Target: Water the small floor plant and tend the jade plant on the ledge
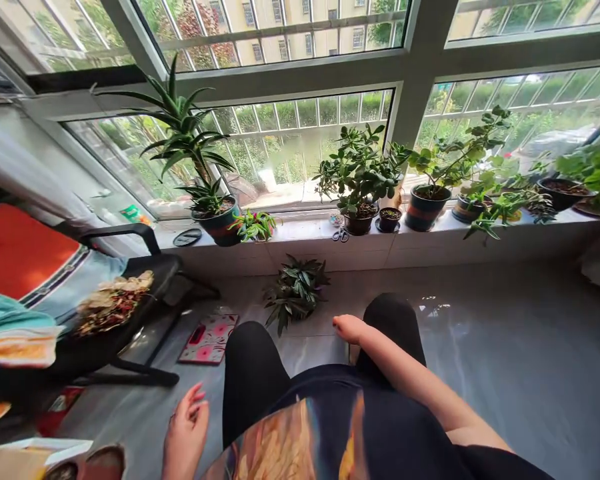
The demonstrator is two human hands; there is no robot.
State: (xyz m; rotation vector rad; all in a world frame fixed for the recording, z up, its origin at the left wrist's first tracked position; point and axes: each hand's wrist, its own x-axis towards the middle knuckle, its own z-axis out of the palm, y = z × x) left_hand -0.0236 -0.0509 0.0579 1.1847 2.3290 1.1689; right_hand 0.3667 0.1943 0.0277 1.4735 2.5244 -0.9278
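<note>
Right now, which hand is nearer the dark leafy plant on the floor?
Right hand: nearer, just short of the dark leafy plant, off to its right. Left hand: farther back, low beside the left leg, off to the plant's left.

No lettering can be read anywhere. A small green-and-orange packet [131, 213] is seen at the left end of the windowsill [290, 235], but any print on it is too small and blurred to be made out. The same holds for a pink-patterned pad [209, 339], which is laid on the floor below the windowsill.
</note>
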